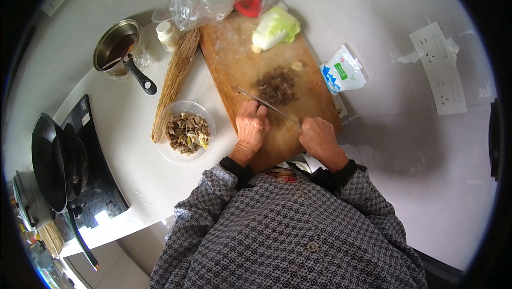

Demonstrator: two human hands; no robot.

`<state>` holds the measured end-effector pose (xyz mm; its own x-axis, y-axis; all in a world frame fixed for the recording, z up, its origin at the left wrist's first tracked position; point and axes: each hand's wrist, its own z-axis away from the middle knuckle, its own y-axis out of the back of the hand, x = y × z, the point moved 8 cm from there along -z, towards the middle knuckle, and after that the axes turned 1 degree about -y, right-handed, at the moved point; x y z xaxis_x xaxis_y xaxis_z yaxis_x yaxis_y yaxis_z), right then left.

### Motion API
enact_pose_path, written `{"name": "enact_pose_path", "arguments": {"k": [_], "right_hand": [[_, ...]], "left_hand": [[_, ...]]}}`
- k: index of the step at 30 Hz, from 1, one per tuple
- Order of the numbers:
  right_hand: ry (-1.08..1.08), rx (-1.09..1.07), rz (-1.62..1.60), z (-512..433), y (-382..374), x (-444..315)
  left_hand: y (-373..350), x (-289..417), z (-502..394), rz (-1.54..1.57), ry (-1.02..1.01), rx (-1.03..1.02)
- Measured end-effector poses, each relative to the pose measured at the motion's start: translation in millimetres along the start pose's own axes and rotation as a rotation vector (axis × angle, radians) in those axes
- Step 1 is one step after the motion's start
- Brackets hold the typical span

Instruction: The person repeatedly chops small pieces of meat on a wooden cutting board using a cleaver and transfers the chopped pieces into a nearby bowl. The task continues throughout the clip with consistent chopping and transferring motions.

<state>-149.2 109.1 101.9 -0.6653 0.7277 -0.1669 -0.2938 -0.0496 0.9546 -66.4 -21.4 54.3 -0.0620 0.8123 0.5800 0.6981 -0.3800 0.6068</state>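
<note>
My right hand (319, 139) grips the handle of a kitchen knife (276, 109). The blade is seen nearly edge-on and slants up to the left over a wooden cutting board (232, 57). On the board's near left part, my left hand (253, 123) has its fingers bent close to the blade; whatever is under them is hidden. Just beyond the blade lies a pile of chopped brown food (277, 86), possibly meat or mushroom. A small pale piece (297, 66) sits at its far right edge. Farther up the board rests a head of Chinese cabbage (276, 29).
Left of the board stand a clear plastic bowl of sliced brown and pale food (187, 133), a straw whisk broom (176, 81), a white bottle (166, 36) and a saucepan (116, 47). Black pans (50, 161) sit on a cooktop (106, 185). Plastic bags (204, 1) and a white packet (345, 71) flank the board.
</note>
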Motion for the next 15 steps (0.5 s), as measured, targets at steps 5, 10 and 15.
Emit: {"name": "enact_pose_path", "arguments": {"k": [5,10,15], "right_hand": [[0.064,-0.050,-0.012,-8.8,-3.4,-4.4],[0.025,-0.058,-0.043,-31.1,-15.2,-5.1],[-0.129,0.064,-0.207,-33.4,-15.0,6.4]], "left_hand": [[-2.9,-0.1,1.5,0.014,-0.015,0.009],[-5.4,-0.6,1.8,-0.006,-0.037,0.019],[2.2,-0.7,2.7,0.026,-0.064,0.117]]}}
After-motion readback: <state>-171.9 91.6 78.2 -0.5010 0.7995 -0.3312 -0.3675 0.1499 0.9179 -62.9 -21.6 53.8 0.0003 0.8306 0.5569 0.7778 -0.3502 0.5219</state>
